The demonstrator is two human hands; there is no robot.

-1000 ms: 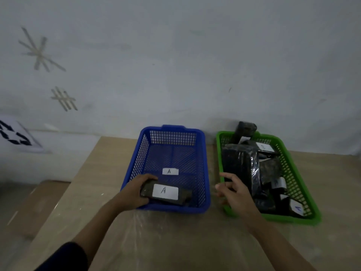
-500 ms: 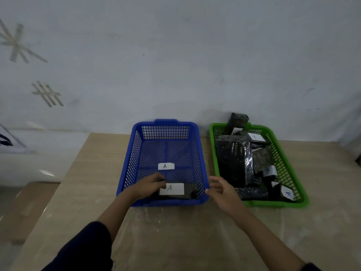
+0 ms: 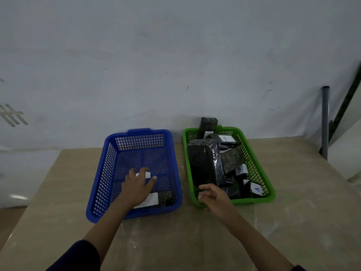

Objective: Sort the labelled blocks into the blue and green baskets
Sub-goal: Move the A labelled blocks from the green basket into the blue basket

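My left hand hangs over the inside of the blue basket, fingers spread and palm down, gripping nothing. Just under and to the right of it a dark block lies flat on the basket floor against the near wall, its white label partly covered by my hand so I cannot read the letter. A small white tag on the basket floor peeks out between my fingers. My right hand sits at the near left corner of the green basket, fingers loosely curled and apart, with nothing in it; whether it touches the rim I cannot tell. The green basket is crowded with dark blocks: a large wrapped block leans along its left side, a tall block stands up at the far end above the rim, a block marked A rests in the near right corner, and a block whose label looks like a B is just behind it. Both baskets stand side by side, slightly apart, on the pale wooden table.
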